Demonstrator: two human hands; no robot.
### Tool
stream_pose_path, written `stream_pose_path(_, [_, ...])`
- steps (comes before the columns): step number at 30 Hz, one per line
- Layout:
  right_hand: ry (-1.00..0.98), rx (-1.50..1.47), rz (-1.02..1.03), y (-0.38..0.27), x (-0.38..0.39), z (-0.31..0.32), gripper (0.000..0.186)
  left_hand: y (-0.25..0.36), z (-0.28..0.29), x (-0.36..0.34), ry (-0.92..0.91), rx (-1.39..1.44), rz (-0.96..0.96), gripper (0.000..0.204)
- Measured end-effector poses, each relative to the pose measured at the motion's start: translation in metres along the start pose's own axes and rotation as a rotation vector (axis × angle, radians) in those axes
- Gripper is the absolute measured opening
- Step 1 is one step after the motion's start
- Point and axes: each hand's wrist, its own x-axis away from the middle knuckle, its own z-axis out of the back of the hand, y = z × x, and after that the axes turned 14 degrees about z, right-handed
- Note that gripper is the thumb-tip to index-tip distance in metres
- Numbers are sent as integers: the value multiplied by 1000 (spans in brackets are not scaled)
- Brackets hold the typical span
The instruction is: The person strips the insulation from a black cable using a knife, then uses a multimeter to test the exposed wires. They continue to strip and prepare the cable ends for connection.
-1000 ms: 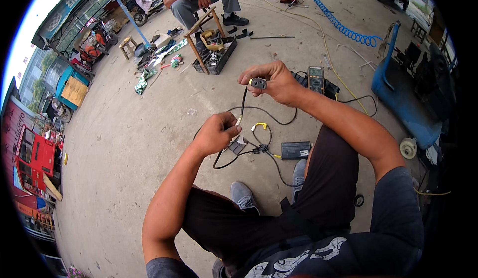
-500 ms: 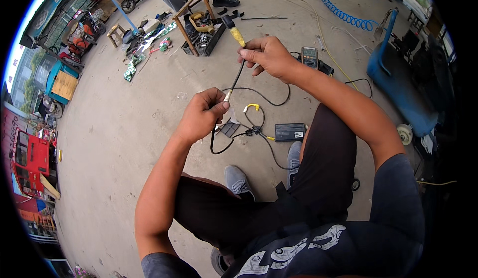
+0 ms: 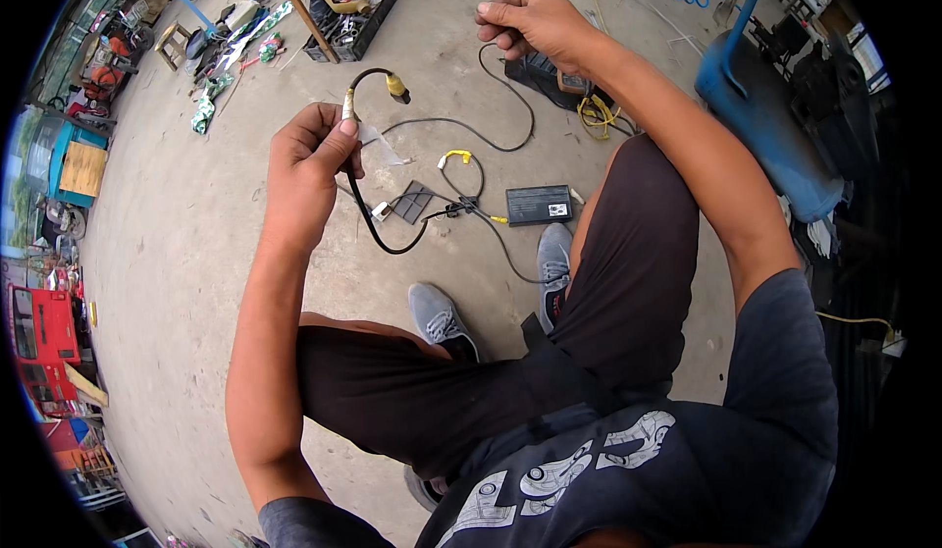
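Observation:
My left hand (image 3: 312, 160) pinches a black cable (image 3: 381, 244) at a pale taped section. From there its short free end arches over to the right and hangs down, tipped by a connector (image 3: 395, 87) wrapped in yellow. A thin clear strip (image 3: 381, 144) shows beside the left fingertips. Off to the right and farther out, my right hand (image 3: 535, 26) is raised with thumb and fingers drawn together; whatever they hold, if anything, is too small to make out. Below, the cable runs toward a tangle by a black power adapter (image 3: 538, 206) on the floor.
A dark square plate (image 3: 413, 202) lies near the cables. Beyond my right knee is a multimeter (image 3: 572, 82) with yellow leads (image 3: 595, 113). A black tool crate (image 3: 368, 23) stands by a wooden frame farther off. A blue metal tank (image 3: 775, 146) is at right.
My right hand has let go of the yellow-wrapped connector, which now droops from the bent cable. My left hand has moved left with the cable. The view has shifted.

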Motion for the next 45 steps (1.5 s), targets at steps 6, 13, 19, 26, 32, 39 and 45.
stream_pose_path(6, [129,-28,-16,5,4,31,29,-2,-2,-2,33,32,-47,17])
stream_pose_path(13, [40,-40,-19,-5,13,31,30,3,-6,-2,46,122,-26,24])
stream_pose_path(19, [-56,-57,31,-12,21,21,25,6,-10,-1,-14,216,-38,21])
stream_pose_path(26, [-394,12,115,-28,33,-5,39,1,-10,-2,-50,276,-29,16])
stream_pose_path(32, [-482,48,109,-33,35,-9,41,4,-14,-3,-29,274,-23,15])
stream_pose_path(39, [-257,107,75,-24,28,17,38,-3,-7,-12,-14,406,-19,16])
stream_pose_path(45, [-105,65,102,-6,20,42,38,0,-5,-15,126,227,-41,16])
